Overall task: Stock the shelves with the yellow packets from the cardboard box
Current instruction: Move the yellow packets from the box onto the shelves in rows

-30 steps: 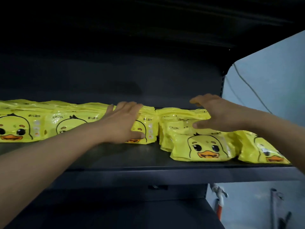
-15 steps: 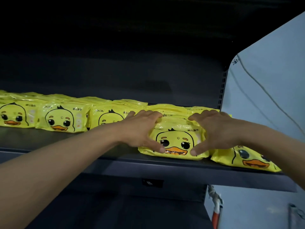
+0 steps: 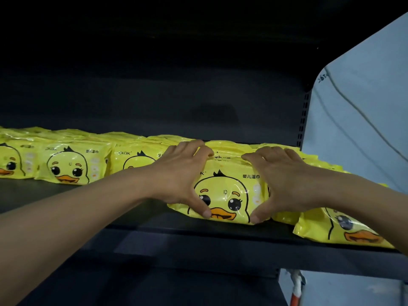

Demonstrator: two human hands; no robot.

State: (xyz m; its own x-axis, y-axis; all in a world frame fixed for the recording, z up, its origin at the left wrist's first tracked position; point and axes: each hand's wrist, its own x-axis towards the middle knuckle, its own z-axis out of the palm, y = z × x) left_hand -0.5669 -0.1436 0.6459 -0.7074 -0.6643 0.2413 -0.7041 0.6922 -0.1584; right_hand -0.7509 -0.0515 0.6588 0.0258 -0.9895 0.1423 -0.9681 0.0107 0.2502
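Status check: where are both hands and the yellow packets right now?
Left hand and right hand clamp the yellow duck-print plastic packet on the dark metal shelf. Nothing in the way.

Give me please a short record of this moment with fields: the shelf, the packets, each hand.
shelf: dark metal shelf board, yellow duck-print plastic packets standing in a row along it
held packet: glossy yellow packet with a cartoon duck face, gripped from both sides
left hand: on the packet's left edge, thumb on its front
right hand: on its right edge, thumb on its front
far right: another yellow duck packet tilted at the shelf edge
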